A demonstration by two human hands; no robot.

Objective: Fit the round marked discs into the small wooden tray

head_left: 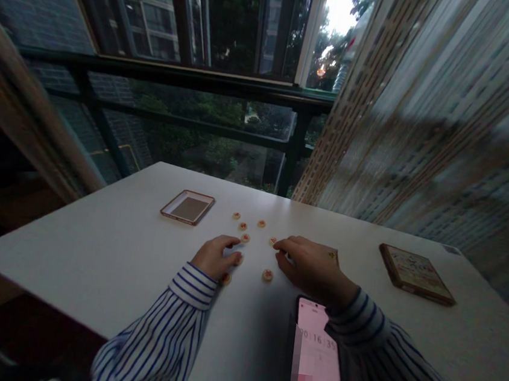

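Several round wooden Chinese chess pieces with red characters lie on the white table [136, 275]. My left hand [216, 258] has thumb and index finger apart. Its index fingertip is beside one piece [245, 238], and its thumb partly covers another piece [238, 261]. A further piece [225, 279] lies by the left wrist. My right hand [313, 262] reaches in from the right, its curled fingertips at the edge of a piece [272, 240]. Nearer to me lies a single piece [267, 275]. Behind my right hand a patterned corner [333, 257] shows; the rest is hidden.
A shallow open tray [184, 221] stands at the back left, and a flat decorated box [418, 274] lies on the right. Beneath my right wrist is a phone [317, 348] with a running timer. More pieces [261, 223] lie further back. Beyond are a railing [211, 83] and a curtain [381, 107].
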